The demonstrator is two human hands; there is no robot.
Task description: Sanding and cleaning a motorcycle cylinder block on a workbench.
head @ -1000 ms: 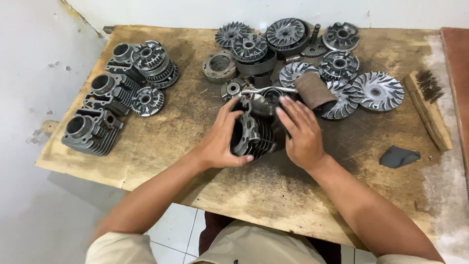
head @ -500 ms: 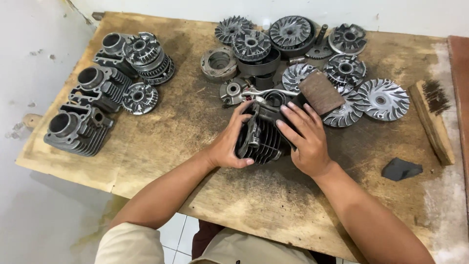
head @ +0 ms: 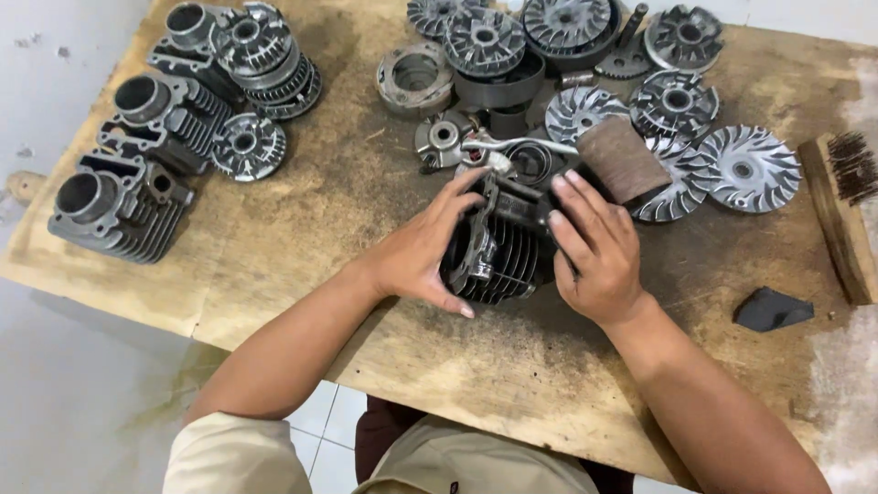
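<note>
As both hands clasp it | finned cylinder (head: 498,252) dark, greasy, tilted | left hand (head: 425,252), right hand (head: 594,252) fingers wrapped round it

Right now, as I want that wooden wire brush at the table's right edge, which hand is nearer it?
Right. The right hand rests on the dark finned cylinder, brush further right; the left hand is beyond.

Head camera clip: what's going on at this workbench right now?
A person grips a dark finned engine cylinder between both bare hands on a worn wooden table. The left hand cups its left side, and the right hand lies over its right side. Three more finned cylinders lie at the table's left edge. Finned metal discs are spread along the far side, near a brown cylindrical piece. A wire brush lies at the right, with a small dark scrap beside it.
</note>
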